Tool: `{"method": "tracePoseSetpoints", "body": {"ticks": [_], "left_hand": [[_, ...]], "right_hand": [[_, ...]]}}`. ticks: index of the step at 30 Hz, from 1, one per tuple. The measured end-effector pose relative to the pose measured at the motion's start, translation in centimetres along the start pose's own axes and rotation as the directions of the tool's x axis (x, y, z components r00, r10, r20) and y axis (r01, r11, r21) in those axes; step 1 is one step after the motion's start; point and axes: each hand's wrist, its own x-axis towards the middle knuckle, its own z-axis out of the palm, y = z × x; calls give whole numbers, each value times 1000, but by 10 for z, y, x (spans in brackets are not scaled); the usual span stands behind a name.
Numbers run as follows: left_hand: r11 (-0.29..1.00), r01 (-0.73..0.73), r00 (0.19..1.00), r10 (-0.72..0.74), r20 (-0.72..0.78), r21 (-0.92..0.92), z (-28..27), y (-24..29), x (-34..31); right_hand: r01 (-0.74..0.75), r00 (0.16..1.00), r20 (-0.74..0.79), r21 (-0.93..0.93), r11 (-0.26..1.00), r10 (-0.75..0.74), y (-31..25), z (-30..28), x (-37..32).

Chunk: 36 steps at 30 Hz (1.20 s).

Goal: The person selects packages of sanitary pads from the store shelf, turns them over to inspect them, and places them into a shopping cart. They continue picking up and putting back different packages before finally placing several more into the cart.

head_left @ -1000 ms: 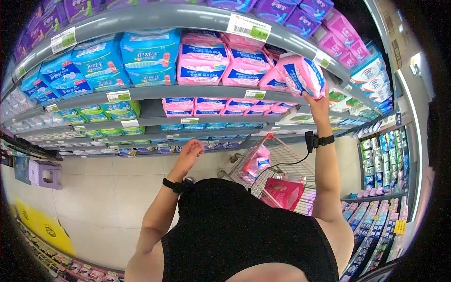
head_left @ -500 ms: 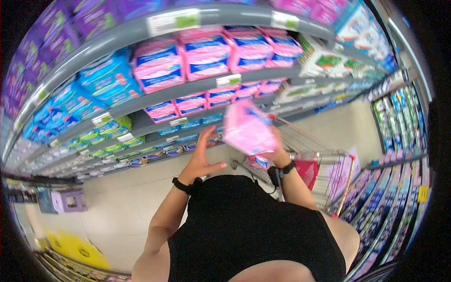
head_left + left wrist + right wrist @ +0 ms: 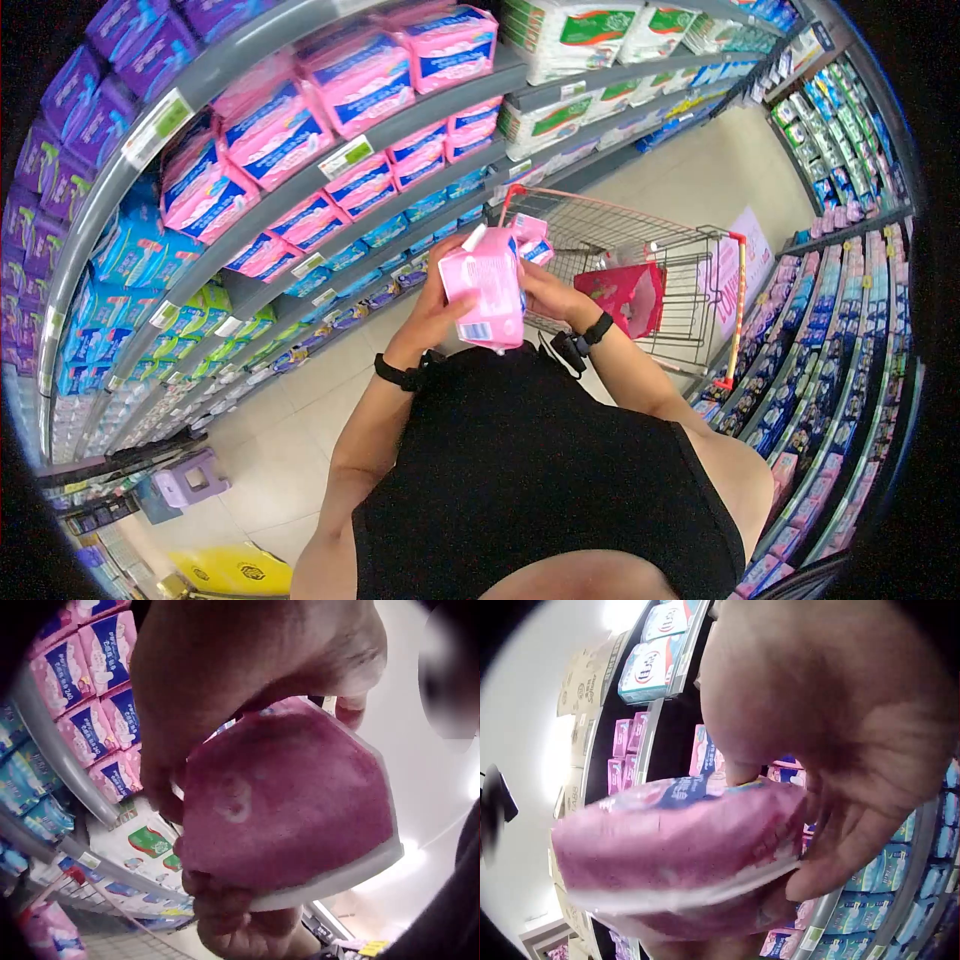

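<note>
A pink package (image 3: pixel 485 290) is held between both hands in front of the chest, its printed back with a barcode turned up toward the head view. The left hand (image 3: pixel 436 305) grips its left side, thumb across the face. On the other side the right hand (image 3: pixel 556 298) pinches the package's edge. In the left wrist view, the left hand (image 3: pixel 255 667) arches over the package (image 3: pixel 289 802), with the other hand's fingers below. The right wrist view has the right hand (image 3: pixel 832 727) with thumb and fingers on the end of the package (image 3: pixel 682 847).
A wire shopping cart (image 3: pixel 690 300) stands right of the hands, holding a red bag (image 3: pixel 622 298) and a pink pack (image 3: pixel 533 238). Shelves of pink packages (image 3: pixel 358 80) run along the front and left. A purple stool (image 3: pixel 192 480) stands on the floor at lower left.
The package has come off the shelf, down and left to the chest. The left hand, free before, now grips it too. The view has turned, bringing the cart more into sight.
</note>
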Motion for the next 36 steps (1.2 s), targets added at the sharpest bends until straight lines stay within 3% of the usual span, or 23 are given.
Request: {"method": "tracePoseSetpoints", "body": {"ticks": [1, 4, 6, 7, 8, 9, 12, 13, 15, 18, 20, 22, 24, 25, 26, 29, 31, 34, 36], "left_hand": [[1000, 7, 1000, -7, -3, -14, 5, 0, 0], [997, 62, 997, -61, -36, 52, 26, 8, 5], [986, 103, 989, -88, -121, 128, 34, -1, 5], [957, 32, 988, 14, -156, 290, 30, -12, 5], [972, 92, 972, -41, -230, 214, 29, -24, 2], [981, 145, 948, -99, -301, 132, 34, -24, 2], [953, 286, 854, -302, -424, -103, 54, -22, -4], [946, 293, 838, -325, -438, -142, 61, -22, -4], [952, 265, 850, -307, -428, -156, 68, -28, -2], [960, 276, 875, -228, -427, 52, 76, -35, -2], [896, 311, 812, -424, -401, -316, 83, -9, 5], [888, 323, 825, -433, -363, -326, 90, -8, 4], [964, 263, 898, -262, -352, -48, 99, -25, -3], [978, 201, 921, -168, -352, 59, 108, -24, -2], [990, 97, 924, -52, -379, 102, 118, -21, 2], [982, -72, 888, 144, -437, 176, 141, -1, 11], [992, -116, 863, 129, -488, 58, 156, -5, 11], [991, -101, 921, 61, -385, -83, 168, -3, 11], [994, -106, 927, 94, -362, -12, 168, -15, 10]], "right_hand": [[-57, 996, -59, 87, 995, 62, -3, -6, -3], [-32, 998, -59, -89, 996, 26, -14, -9, -12], [82, 997, 12, -254, 964, -82, -5, -24, -11], [150, 989, 48, -326, 933, -142, -10, -15, -10], [216, 976, 90, -394, 893, -197, -13, -12, -9], [154, 988, 71, -422, 893, -137, -15, -16, -8], [283, 959, 113, -397, 873, -259, -19, -16, -12], [294, 950, 182, -229, 928, -255, -23, -11, -18], [347, 923, 281, -313, 884, -263, -23, -16, -26], [447, 868, 417, -419, 790, -270, -24, -27, -37], [516, 824, 504, -477, 711, -260, -24, -32, -42], [510, 854, 466, -664, 546, -232, -26, -33, -44], [496, 867, 423, -669, 554, -265, -27, -27, -47], [492, 867, 391, -581, 648, -308, -32, -12, -52], [486, 869, 354, -483, 728, -345, -36, -5, -55], [452, 872, 426, -512, 731, -241, -38, -12, -55], [498, 850, 444, -506, 704, -283, -39, -16, -56], [500, 853, 404, -458, 734, -329, -34, -23, -65], [496, 854, 398, -429, 755, -335, -40, -27, -70]]}}
